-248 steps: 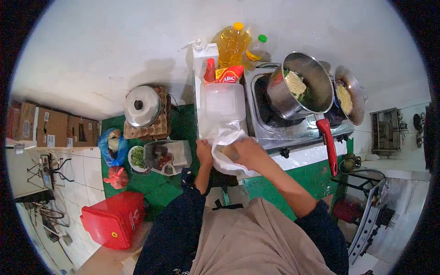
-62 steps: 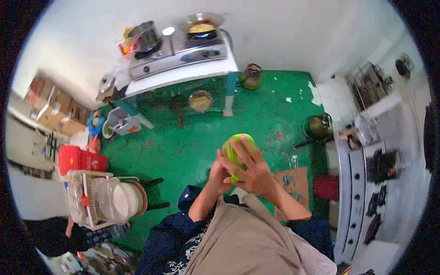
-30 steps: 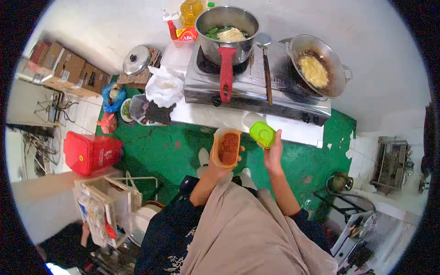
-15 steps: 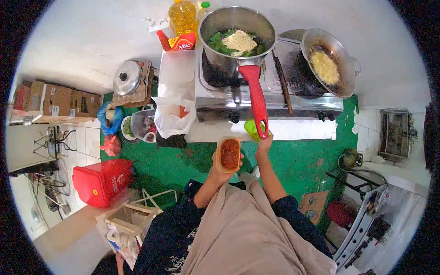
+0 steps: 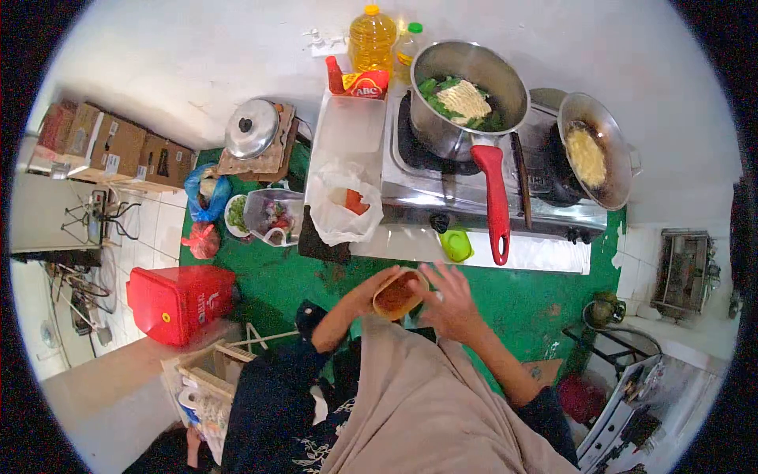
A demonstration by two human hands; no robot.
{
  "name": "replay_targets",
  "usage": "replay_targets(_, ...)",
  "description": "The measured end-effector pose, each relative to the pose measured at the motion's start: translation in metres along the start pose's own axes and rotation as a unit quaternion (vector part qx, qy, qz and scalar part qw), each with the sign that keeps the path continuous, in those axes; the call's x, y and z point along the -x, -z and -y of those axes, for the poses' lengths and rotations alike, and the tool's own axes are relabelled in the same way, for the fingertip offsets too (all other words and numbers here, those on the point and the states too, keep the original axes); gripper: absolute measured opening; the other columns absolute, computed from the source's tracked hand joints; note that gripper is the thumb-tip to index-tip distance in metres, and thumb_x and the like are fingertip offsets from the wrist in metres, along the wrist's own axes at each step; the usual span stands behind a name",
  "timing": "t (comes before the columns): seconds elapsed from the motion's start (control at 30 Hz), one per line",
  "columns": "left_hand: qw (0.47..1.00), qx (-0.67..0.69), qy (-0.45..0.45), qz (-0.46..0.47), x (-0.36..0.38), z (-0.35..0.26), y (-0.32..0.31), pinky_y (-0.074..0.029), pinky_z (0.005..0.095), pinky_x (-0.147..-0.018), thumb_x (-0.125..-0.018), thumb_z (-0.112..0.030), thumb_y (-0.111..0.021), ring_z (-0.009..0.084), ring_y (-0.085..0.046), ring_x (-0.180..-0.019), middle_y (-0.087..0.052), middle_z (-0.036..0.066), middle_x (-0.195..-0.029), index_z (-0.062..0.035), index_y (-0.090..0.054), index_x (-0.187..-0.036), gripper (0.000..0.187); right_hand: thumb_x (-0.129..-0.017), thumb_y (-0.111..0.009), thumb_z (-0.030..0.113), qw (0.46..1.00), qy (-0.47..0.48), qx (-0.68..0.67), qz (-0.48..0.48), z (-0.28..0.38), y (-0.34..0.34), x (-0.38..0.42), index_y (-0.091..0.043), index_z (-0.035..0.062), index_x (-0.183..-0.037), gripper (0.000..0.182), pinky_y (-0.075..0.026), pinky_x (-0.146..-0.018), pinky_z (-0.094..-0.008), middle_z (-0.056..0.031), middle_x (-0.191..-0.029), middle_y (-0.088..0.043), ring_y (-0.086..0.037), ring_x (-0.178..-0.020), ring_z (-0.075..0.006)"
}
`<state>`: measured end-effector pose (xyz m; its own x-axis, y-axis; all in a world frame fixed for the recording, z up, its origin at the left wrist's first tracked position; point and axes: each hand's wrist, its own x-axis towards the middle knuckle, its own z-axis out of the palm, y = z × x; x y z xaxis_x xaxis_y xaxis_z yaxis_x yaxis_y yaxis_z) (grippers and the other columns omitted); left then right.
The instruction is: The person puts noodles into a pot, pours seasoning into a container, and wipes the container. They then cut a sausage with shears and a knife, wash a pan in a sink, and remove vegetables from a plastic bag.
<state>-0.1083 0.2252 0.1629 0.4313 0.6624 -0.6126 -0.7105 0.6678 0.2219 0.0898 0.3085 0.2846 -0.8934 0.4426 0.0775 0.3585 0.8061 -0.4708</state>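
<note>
My left hand (image 5: 369,291) is wrapped round a small tub (image 5: 399,292) of red-brown paste, held tilted in front of my body. Over the tub's right side is my right hand (image 5: 452,304), its fingers spread and slightly blurred, with the nearest fingertips at the rim. A green lid (image 5: 455,246) lies on the counter edge below the stove. On the left burner stands a pot (image 5: 470,95) with leafy greens and a noodle block, its red handle (image 5: 494,201) pointing toward me. Something yellow fries in a wok (image 5: 596,150) on the right burner.
Left of the stove are a white plastic bag (image 5: 346,209), a sauce pack (image 5: 365,84) and an oil bottle (image 5: 372,39). A chopped-vegetable container (image 5: 274,215) and a lidded pan (image 5: 252,129) sit farther left. Another person's hand (image 5: 193,442) shows at the lower left.
My right hand has let go of the green lid, now on the counter edge, and come over to the tub with fingers spread. The view has shifted, moving the stove rightward and down.
</note>
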Motion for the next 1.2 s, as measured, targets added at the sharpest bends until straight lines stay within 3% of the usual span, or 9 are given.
replay_targets(0.07,0.995,-0.052,0.074,0.035,0.011,-0.011,-0.009,-0.052,0.0337,-0.083,-0.093,-0.040,-0.046,0.0196,-0.062,-0.099,-0.062,0.009,-0.110,-0.0063,-0.051,-0.122,0.044,-0.072,-0.070,0.018,0.994,0.053,0.019,0.089,0.018,0.023,-0.022,-0.040,0.0181,-0.135,0.069,-0.031,-0.100,-0.0533,-0.0143,-0.131,-0.045,-0.038,-0.127,-0.0322)
replay_targets(0.2,0.949,-0.282,-0.139,0.033,0.043,-0.019,-0.044,-0.050,0.0329,-0.087,-0.092,-0.042,-0.047,0.0193,-0.061,-0.100,-0.062,0.009,-0.108,-0.0067,-0.052,-0.119,0.045,-0.069,-0.072,0.021,0.989,0.099,-0.038,0.102,0.013,0.010,-0.036,-0.041,0.0131,-0.131,0.069,-0.036,-0.098,-0.0475,-0.0147,-0.126,-0.048,-0.045,-0.119,-0.0327)
replay_targets(0.43,0.968,-0.112,-0.125,-0.185,0.029,0.000,0.018,-0.049,0.0333,-0.079,-0.086,-0.034,-0.056,0.0225,-0.061,-0.090,-0.060,0.010,-0.105,-0.0036,-0.050,-0.116,0.043,-0.066,-0.074,0.022,0.982,0.011,-0.167,0.084,0.003,0.020,-0.023,-0.046,0.0054,-0.118,0.061,-0.042,-0.090,-0.0416,-0.0152,-0.110,-0.051,-0.050,-0.105,-0.0341)
replay_targets(0.53,0.703,-0.403,-0.384,-0.443,0.041,-0.016,0.068,-0.046,0.0374,-0.084,-0.068,-0.028,-0.076,0.0297,-0.057,-0.093,-0.057,0.012,-0.104,-0.0010,-0.045,-0.121,0.067,-0.061,-0.076,0.017,0.986,-0.050,-0.150,0.046,-0.012,0.018,-0.002,-0.047,0.0039,-0.114,0.062,-0.044,-0.087,-0.0415,-0.0158,-0.107,-0.052,-0.051,-0.102,-0.0353)
replay_targets(0.63,0.500,-0.573,-0.517,-0.393,0.067,-0.087,0.023,-0.031,0.0462,-0.101,-0.054,-0.031,-0.083,0.0389,-0.036,-0.124,-0.042,0.023,-0.129,-0.0021,-0.037,-0.131,0.094,-0.058,-0.076,0.014,0.990,-0.082,-0.113,0.024,-0.023,0.014,0.007,-0.047,0.0023,-0.113,0.063,-0.044,-0.086,-0.0414,-0.0168,-0.106,-0.052,-0.051,-0.099,-0.0363)
replay_targets(0.77,0.428,-0.663,-0.514,-0.337,0.046,-0.149,-0.002,-0.019,0.0487,-0.110,-0.056,-0.033,-0.082,0.0430,-0.008,-0.137,-0.018,0.023,-0.148,-0.0051,-0.041,-0.131,0.089,-0.058,-0.076,0.014,0.989,-0.113,-0.086,-0.030,-0.027,-0.011,0.000,-0.046,0.0008,-0.113,0.064,-0.044,-0.085,-0.0414,-0.0178,-0.104,-0.051,-0.051,-0.098,-0.0367)
replay_targets(0.8,0.367,-0.698,-0.519,-0.330,0.043,-0.163,-0.003,-0.030,0.0431,-0.104,-0.072,-0.023,-0.072,0.0359,-0.032,-0.130,-0.040,0.019,-0.136,-0.0057,-0.050,-0.120,0.056,-0.059,-0.075,0.015,0.986,-0.141,-0.087,-0.037,-0.025,-0.020,-0.003,-0.045,0.0006,-0.114,0.064,-0.044,-0.086,-0.0424,-0.0181,-0.104,-0.051,-0.050,-0.099,-0.0371)
replay_targets(0.9,0.697,-0.525,-0.436,-0.218,0.042,-0.202,0.012,-0.040,0.0325,-0.092,-0.083,-0.009,-0.058,0.0225,-0.050,-0.108,-0.056,0.010,-0.112,-0.0048,-0.053,-0.107,0.026,-0.061,-0.074,0.017,0.969,-0.213,-0.100,-0.081,-0.016,-0.055,-0.023,-0.044,-0.0003,-0.115,0.064,-0.043,-0.087,-0.0445,-0.0189,-0.105,-0.050,-0.049,-0.100,-0.0379)
replay_targets(1.2,0.743,-0.217,-0.623,-0.110,0.159,-0.271,-0.037,-0.047,0.0308,-0.065,-0.092,-0.009,-0.047,0.0149,-0.053,-0.067,-0.049,0.003,-0.071,-0.0061,-0.043,-0.092,0.005,-0.061,-0.077,0.018,0.903,-0.305,-0.137,-0.269,0.045,-0.168,-0.132,-0.041,-0.0040,-0.120,0.073,-0.042,-0.092,-0.0421,-0.0207,-0.110,-0.048,-0.048,-0.104,-0.0374)
